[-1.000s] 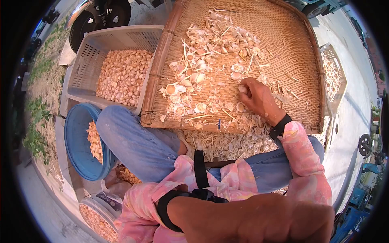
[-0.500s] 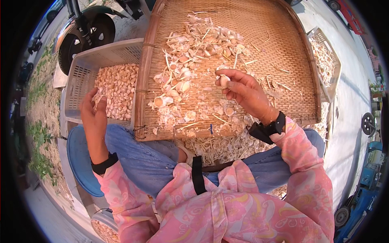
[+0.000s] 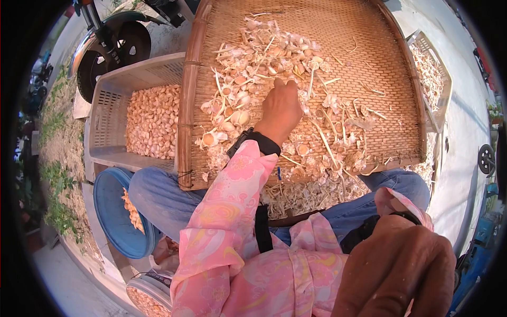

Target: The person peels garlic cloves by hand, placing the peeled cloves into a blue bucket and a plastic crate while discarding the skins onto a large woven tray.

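Note:
My left hand point(image 3: 280, 108) rests over the woven tray point(image 3: 348, 31), its fingers curled down at the edge of the garlic pile point(image 3: 280, 53). The fingertips are hidden, and so is anything between them. Loose cloves and papery skins point(image 3: 240, 116) lie just left of this hand. Raised near the camera at the lower right is my right hand point(image 3: 396, 264), large in view, back showing and fingers bent together; I cannot make out what they hold.
Left of the tray stands a plastic crate point(image 3: 108, 127) of cloves point(image 3: 153, 121). A blue tub point(image 3: 113, 211) and a bucket of cloves point(image 3: 148, 301) are at lower left. Another crate point(image 3: 441, 84) holds scraps at right. A wheel point(image 3: 129, 47) stands at upper left.
My left hand has moved from beside the clove crate onto the tray. My right hand, which held a clove over the tray, has come back toward the camera. More stems and skins lie on the tray's right.

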### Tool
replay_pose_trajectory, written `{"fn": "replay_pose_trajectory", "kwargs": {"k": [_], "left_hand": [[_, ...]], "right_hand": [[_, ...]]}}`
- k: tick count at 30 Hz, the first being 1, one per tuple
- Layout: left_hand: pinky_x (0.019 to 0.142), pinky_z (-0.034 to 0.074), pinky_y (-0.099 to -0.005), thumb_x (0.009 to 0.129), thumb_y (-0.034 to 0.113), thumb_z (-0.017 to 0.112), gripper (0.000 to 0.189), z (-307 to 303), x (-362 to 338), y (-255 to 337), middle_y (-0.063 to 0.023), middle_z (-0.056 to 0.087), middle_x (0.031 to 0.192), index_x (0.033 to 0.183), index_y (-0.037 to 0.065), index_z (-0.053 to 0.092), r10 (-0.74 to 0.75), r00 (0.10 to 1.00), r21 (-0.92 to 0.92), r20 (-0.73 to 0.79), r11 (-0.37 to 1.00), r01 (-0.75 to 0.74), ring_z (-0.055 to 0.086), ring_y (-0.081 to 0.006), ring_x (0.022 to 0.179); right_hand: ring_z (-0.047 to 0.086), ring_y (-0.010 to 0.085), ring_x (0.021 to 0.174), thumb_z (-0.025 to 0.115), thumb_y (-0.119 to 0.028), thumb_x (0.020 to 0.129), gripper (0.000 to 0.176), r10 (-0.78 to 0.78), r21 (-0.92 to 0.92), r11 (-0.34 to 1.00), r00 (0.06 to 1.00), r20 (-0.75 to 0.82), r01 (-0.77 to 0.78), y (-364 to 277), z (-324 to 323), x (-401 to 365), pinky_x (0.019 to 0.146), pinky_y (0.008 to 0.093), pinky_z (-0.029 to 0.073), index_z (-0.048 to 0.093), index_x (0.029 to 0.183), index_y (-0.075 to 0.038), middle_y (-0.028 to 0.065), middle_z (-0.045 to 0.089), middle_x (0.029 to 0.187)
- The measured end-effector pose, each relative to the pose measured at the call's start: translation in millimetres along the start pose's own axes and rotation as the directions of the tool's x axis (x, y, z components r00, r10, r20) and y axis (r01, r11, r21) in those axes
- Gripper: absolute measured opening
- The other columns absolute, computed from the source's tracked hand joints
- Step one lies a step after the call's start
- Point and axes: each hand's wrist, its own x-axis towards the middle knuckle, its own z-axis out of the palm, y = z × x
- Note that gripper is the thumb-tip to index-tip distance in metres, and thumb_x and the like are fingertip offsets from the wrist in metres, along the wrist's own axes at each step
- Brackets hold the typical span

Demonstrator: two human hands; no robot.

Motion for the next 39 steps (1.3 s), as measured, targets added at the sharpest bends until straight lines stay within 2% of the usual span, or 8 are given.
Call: {"fn": "replay_pose_trajectory", "kwargs": {"k": [7, 12, 17, 21, 28, 32, 36, 39], "left_hand": [[0.067, 0.044, -0.0413, 0.076, 0.015, 0.064, 0.024, -12, -26, 4, -0.0169, 0.053, 0.088, 0.094, 0.002, 0.054, -0.009, 0.999, -0.159, -0.053, 0.987, 0.0, 0.056, -0.0332, 0.078], [0.065, 0.045, -0.0405, 0.075, 0.015, 0.064, 0.018, 1, -30, -5, -0.0162, 0.054, 0.084, 0.086, 0.002, 0.056, 0.296, 0.954, 0.034, 0.039, 0.954, -0.298, 0.056, -0.0339, 0.075], [0.064, 0.046, -0.037, 0.078, 0.012, 0.059, 0.014, -11, -28, -7, -0.0147, 0.059, 0.081, 0.086, 0.001, 0.057, 0.161, 0.987, -0.055, 0.007, 0.986, -0.16, 0.059, -0.0298, 0.072], [0.061, 0.046, -0.0227, 0.088, 0.018, 0.055, 0.027, -54, -48, 0, -0.0024, 0.06, 0.081, 0.11, 0.001, 0.057, -0.007, 0.957, -0.863, 0.29, 0.43, 0.264, 0.057, -0.0084, 0.07], [0.062, 0.044, -0.0164, 0.092, 0.014, 0.048, 0.029, -86, -89, 4, 0.0, 0.055, 0.081, 0.116, -0.002, 0.051, 0.125, 0.956, -0.954, 0.265, -0.11, 0.279, 0.051, -0.0053, 0.068], [0.06, 0.042, -0.0164, 0.092, 0.013, 0.049, 0.026, -100, -119, -2, -0.0005, 0.054, 0.083, 0.113, -0.001, 0.052, 0.016, 0.951, -0.929, 0.308, -0.209, 0.304, 0.05, -0.0052, 0.067], [0.06, 0.044, -0.0172, 0.091, 0.011, 0.05, 0.026, -127, -141, -44, -0.0013, 0.056, 0.084, 0.113, -0.001, 0.052, -0.235, 0.94, -0.966, 0.248, -0.131, 0.222, 0.052, -0.0061, 0.068], [0.086, 0.042, -0.0285, 0.09, 0.014, 0.05, 0.038, -185, -124, -90, -0.01, 0.057, 0.106, 0.125, 0.002, 0.044, -0.587, 0.777, -0.893, -0.227, 0.445, 0.075, 0.053, -0.0188, 0.1]], "right_hand": [[0.06, 0.0195, 0.065, 0.045, -0.006, 0.09, 0.018, 0.535, 0.029, 0.755, 0.641, 0.55, -0.655, -53, -51, -5, 0.056, 0.0326, 0.051, 0.058, 0.09, 0.007, 0.024, 0.058, 0.087], [0.064, 0.0231, 0.057, 0.064, 0.012, 0.069, 0.004, 0.02, -0.075, 0.997, 0.997, 0.076, -0.014, -17, 6, -14, 0.053, 0.024, 0.057, 0.063, 0.07, 0.008, 0.0293, 0.061, 0.08], [0.063, 0.0224, 0.06, 0.065, 0.01, 0.069, 0.007, 0.067, -0.082, 0.995, 0.989, 0.135, -0.056, -24, -2, -11, 0.055, 0.024, 0.056, 0.062, 0.073, 0.007, 0.0278, 0.061, 0.081], [0.062, 0.0203, 0.065, 0.064, 0.004, 0.072, 0.008, 0.143, -0.077, 0.988, 0.974, 0.178, -0.131, -24, -14, -5, 0.057, 0.0239, 0.054, 0.06, 0.079, 0.005, 0.0245, 0.061, 0.083], [0.059, 0.0167, 0.074, 0.063, -0.007, 0.079, 0.015, 0.451, -0.177, 0.89, 0.864, 0.225, -0.419, -15, -36, 0, 0.06, 0.0237, 0.051, 0.056, 0.09, 0.001, 0.0188, 0.061, 0.086], [0.059, 0.0114, 0.077, 0.06, -0.008, 0.084, 0.018, 0.716, -0.42, 0.57, 0.678, -0.168, -0.706, 26, -113, 8, 0.069, 0.0233, 0.049, 0.054, 0.098, 0.002, 0.0065, 0.061, 0.088], [0.059, 0.0112, 0.079, 0.059, -0.017, 0.086, 0.024, 0.733, -0.439, 0.315, 0.509, -0.45, -0.842, 95, -171, -10, 0.072, 0.0226, 0.049, 0.054, 0.103, -0.001, 0.006, 0.061, 0.097], [0.06, 0.0133, 0.086, 0.058, -0.02, 0.087, 0.031, 0.74, -0.475, 0.515, 0.649, -0.174, -0.714, 140, -113, 17, 0.076, 0.0248, 0.049, 0.053, 0.113, -0.002, 0.0073, 0.06, 0.103]]}}
